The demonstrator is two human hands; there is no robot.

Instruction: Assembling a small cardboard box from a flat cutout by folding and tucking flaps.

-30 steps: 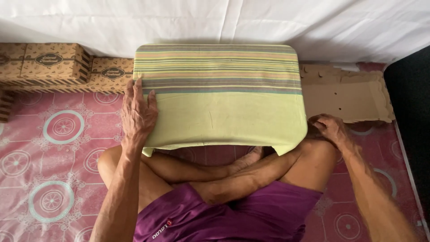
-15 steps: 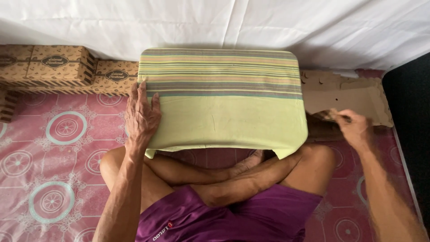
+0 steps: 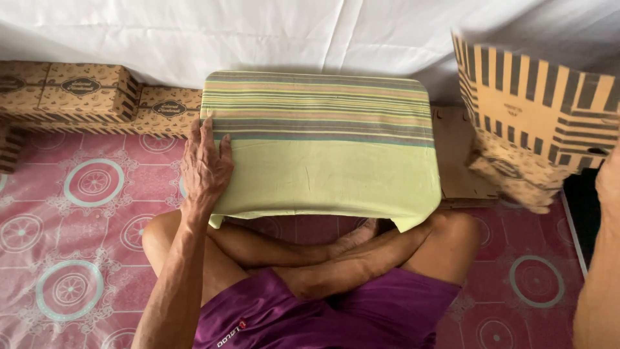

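pink patterned floor mat (image 3: 90,258) under the cloth-covered counter (image 3: 323,161), left hand (image 3: 205,169) flat on its left edge, fingers spread; right hand (image 3: 608,184), grip unclear, lifts a flat striped cardboard box (image 3: 529,123) right of it, which might slip.

You sit cross-legged on the floor of what looks like a home used for box assembly: a pink patterned floor mat (image 3: 77,258), a white sheet (image 3: 290,32) draped along the wall, printed cardboard boxes (image 3: 84,90) stacked at its foot, and a low table (image 3: 323,148) under striped green cloth.
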